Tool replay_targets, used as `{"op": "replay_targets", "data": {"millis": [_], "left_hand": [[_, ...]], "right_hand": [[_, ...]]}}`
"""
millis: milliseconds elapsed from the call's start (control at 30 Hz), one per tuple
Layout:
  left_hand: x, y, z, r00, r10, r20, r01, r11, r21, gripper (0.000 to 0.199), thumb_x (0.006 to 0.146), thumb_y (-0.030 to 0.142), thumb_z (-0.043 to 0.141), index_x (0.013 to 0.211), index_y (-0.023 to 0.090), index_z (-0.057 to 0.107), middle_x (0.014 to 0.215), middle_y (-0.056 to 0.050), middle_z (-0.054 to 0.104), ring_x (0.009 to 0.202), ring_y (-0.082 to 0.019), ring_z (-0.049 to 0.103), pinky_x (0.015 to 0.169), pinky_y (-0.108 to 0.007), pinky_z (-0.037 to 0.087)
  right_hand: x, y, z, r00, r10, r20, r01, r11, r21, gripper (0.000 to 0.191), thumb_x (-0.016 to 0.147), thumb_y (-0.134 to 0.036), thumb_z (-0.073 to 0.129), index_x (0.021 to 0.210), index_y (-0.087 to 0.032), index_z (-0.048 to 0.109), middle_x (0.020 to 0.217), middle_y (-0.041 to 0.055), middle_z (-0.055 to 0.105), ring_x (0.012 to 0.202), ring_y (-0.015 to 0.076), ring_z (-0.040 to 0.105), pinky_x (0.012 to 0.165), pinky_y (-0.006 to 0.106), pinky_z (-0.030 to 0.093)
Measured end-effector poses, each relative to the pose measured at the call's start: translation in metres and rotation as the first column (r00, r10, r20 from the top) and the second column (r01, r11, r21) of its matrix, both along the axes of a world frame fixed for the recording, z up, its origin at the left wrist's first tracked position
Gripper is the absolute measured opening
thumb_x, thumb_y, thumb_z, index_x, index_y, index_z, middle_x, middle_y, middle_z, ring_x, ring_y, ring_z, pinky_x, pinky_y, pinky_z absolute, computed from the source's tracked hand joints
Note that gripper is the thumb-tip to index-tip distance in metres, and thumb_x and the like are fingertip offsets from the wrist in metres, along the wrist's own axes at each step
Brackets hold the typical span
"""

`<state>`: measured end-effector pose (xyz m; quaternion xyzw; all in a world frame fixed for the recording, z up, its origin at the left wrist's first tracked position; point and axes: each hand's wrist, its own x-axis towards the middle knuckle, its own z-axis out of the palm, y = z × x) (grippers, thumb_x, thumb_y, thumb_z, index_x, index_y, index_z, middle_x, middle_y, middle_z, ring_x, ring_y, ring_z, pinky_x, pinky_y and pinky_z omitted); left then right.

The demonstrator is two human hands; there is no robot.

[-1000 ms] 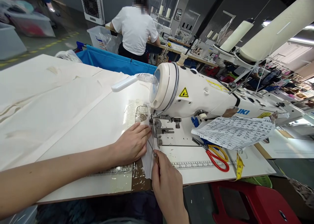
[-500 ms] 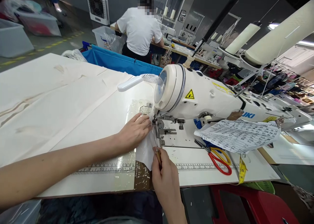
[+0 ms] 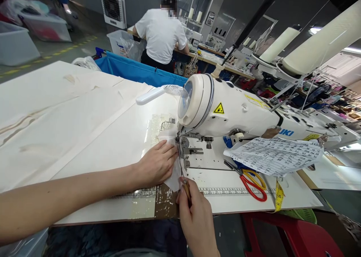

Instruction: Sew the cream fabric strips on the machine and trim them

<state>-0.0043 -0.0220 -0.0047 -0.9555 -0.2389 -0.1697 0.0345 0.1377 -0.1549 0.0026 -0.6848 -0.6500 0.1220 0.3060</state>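
At the white sewing machine (image 3: 234, 106), a thin, white cloth (image 3: 173, 182) is partly hidden by the left hand (image 3: 160, 162), fingers outstretched; red-and-yellow-handled scissors (image 3: 256, 189) are seen to the right; a wooden-handled tool (image 3: 186, 189) is clamped in the fingers of the right hand (image 3: 197, 213).

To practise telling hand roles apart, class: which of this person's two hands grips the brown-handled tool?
The right hand, closed around the brown-handled tool. The left hand instead rests palm down on the white fabric.

My white fabric piece (image 3: 173, 181) lies at the presser foot (image 3: 177, 138) — my wooden-handled awl (image 3: 186, 188), slim and metal-shafted, aligned along its right edge.
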Motion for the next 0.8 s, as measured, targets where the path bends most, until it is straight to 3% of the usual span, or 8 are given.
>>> {"op": "replay_targets", "data": {"millis": [233, 467, 600, 800], "left_hand": [[0.001, -0.003, 0.001, 1.000, 0.010, 0.021, -0.010, 1.000, -0.002, 0.040, 0.094, 0.033, 0.043, 0.118, 0.007, 0.062, 0.123, -0.015, 0.061, 0.117, -0.027, 0.052, 0.111, -0.045, 0.030], [0.000, -0.005, 0.002, 0.999, 0.002, -0.039, -0.002, 1.000, 0.007, 0.041, 0.090, 0.025, 0.046, 0.124, 0.006, 0.058, 0.127, -0.016, 0.059, 0.120, -0.027, 0.050, 0.112, -0.045, 0.028], [0.000, -0.005, 0.000, 1.000, 0.004, -0.025, -0.004, 1.000, 0.008, 0.041, 0.092, 0.027, 0.044, 0.125, 0.007, 0.057, 0.127, -0.016, 0.059, 0.120, -0.027, 0.049, 0.111, -0.044, 0.028], [0.000, -0.006, 0.000, 1.000, -0.004, -0.022, 0.004, 1.000, 0.000, 0.042, 0.093, 0.029, 0.043, 0.124, 0.005, 0.058, 0.127, -0.017, 0.059, 0.119, -0.027, 0.050, 0.110, -0.044, 0.030]], "right_hand": [[0.028, -0.014, -0.006, 0.970, -0.149, -0.193, 0.134, 0.987, -0.090, 0.032, 0.097, -0.041, 0.039, 0.111, -0.020, 0.061, 0.065, -0.0010, 0.064, 0.053, 0.0136, 0.060, 0.048, 0.019, 0.047], [0.033, -0.012, -0.006, 0.965, -0.176, -0.193, 0.163, 0.983, -0.084, 0.038, 0.095, -0.046, 0.041, 0.107, -0.017, 0.063, 0.063, 0.0005, 0.064, 0.045, 0.0135, 0.054, 0.038, 0.021, 0.040], [0.032, -0.011, -0.003, 0.966, -0.168, -0.199, 0.154, 0.985, -0.082, 0.040, 0.094, -0.048, 0.042, 0.104, -0.017, 0.064, 0.062, 0.0012, 0.064, 0.045, 0.0141, 0.055, 0.040, 0.022, 0.042], [0.035, -0.014, -0.015, 0.962, -0.186, -0.199, 0.177, 0.982, -0.066, 0.037, 0.095, -0.046, 0.043, 0.110, -0.019, 0.064, 0.070, 0.0023, 0.067, 0.051, 0.0142, 0.058, 0.044, 0.021, 0.044]]}}
